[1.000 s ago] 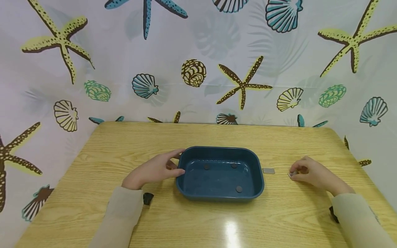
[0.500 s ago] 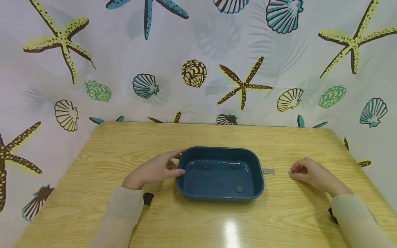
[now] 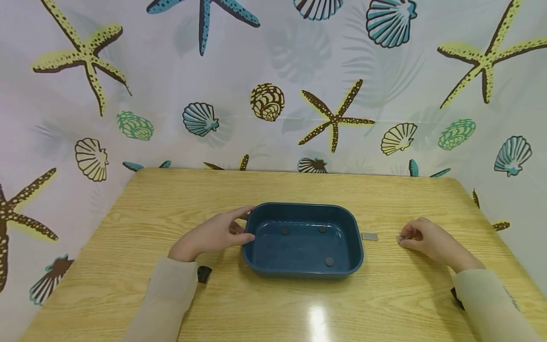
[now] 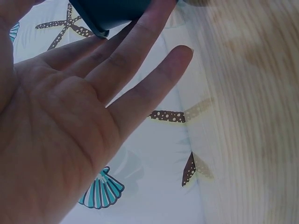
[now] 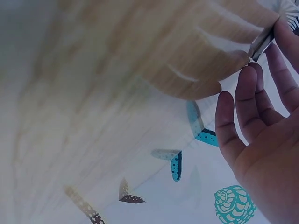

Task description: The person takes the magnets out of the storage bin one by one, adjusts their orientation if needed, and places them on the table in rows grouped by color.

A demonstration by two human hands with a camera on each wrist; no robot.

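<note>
A dark blue rectangular tub (image 3: 303, 274) stands on the table. My left hand (image 3: 213, 232) holds its left end, the thumb over the rim and the other fingers against the outside. In the left wrist view, extended fingers (image 4: 154, 28) reach the tub's outer wall (image 4: 100, 14). To the right, my right hand (image 3: 433, 240) pinches a small flat silvery piece (image 3: 400, 239) low at the tabletop. The right wrist view shows this piece (image 5: 261, 44) between thumb and fingertips, mostly covered. A thin grey rectangular plate (image 3: 370, 236) lies between the tub and my right hand.
Inside the tub are three dark round spots or discs, one near the front right (image 3: 329, 261). The wooden table (image 3: 273, 308) ends at a patterned curtain (image 3: 239, 66) behind and at the sides. Black wrist straps (image 3: 204, 274) show under the sleeves.
The silvery piece in my right fingertips has tipped slightly flatter, and the right hand has shifted very little. My left hand, the tub and the grey plate stay in place.
</note>
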